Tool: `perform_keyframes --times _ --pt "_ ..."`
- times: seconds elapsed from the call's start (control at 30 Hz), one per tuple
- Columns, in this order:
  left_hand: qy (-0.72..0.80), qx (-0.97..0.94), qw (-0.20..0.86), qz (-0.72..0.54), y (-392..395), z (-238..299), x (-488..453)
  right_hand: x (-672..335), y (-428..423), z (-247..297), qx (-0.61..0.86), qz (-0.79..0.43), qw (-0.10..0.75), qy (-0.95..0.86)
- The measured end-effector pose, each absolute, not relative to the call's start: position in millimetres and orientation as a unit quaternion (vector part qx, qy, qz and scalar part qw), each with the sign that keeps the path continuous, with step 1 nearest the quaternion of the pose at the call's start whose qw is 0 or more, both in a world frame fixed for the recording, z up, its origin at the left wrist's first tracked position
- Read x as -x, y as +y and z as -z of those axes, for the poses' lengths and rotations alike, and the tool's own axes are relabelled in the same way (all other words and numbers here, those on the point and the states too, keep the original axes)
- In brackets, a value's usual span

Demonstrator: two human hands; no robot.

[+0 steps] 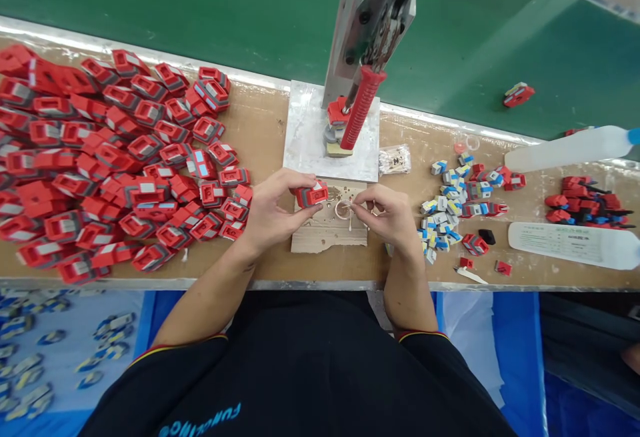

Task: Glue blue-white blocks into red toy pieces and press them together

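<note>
The left hand (pixel 270 210) is holding a red piece (pixel 313 194) with grey and white parts, the thumb resting along its near side and the fingers along its far side, so the gap between them is standing only as wide as the piece. The piece is hanging over the left part of a cardboard sheet (pixel 327 235) on the table (pixel 263 123), just in front of the metal plate (pixel 304 140) under the red-handled press (pixel 364 107). The right hand (pixel 389 215) is bringing thumb and forefinger together in a fine pinch, seemingly on the thin stick of a cotton swab (pixel 350 225), right beside a small pale ring (pixel 343 209). The red piece is looking like light, stiff, smooth plastic, so a gentle hold on its two long sides should be suiting it, leaving the end face free; its glossy surface may be proving a little slippery. The swab is looking very light and easily bent, so a soft pinch on the stick should be enough. The left fingers are covering part of the piece, and its underside is staying out of view. The right fingers are hiding the swab's upper end, and whether they are also touching the ring is being hard to tell.
</note>
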State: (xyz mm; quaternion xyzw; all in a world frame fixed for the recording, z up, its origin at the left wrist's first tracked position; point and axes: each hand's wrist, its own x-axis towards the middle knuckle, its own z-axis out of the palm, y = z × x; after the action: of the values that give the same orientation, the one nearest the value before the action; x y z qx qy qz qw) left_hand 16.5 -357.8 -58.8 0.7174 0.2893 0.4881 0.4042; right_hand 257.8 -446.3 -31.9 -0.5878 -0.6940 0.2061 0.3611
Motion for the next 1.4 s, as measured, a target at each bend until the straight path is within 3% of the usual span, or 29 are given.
perform_keyframes --times 0.4,0.5,0.63,0.73,1.4 --pt "0.257 -0.736 0.368 -0.506 -359 58 -18 -257 -445 30 0.597 -0.222 0.362 -0.681" --pt "0.246 -0.740 0.362 -0.511 -359 57 -19 -256 -447 26 0.583 -0.243 0.437 -0.641" --pt "0.245 -0.753 0.358 -0.495 -362 55 -22 -248 -447 24 0.504 -0.250 0.627 -0.539" --pt "0.245 -0.762 0.364 -0.476 -366 54 -24 -236 -444 26 0.471 -0.262 0.689 -0.485" --pt "0.218 -0.754 0.376 -0.492 -371 51 -28 -213 -442 29 0.503 -0.314 0.663 -0.456"
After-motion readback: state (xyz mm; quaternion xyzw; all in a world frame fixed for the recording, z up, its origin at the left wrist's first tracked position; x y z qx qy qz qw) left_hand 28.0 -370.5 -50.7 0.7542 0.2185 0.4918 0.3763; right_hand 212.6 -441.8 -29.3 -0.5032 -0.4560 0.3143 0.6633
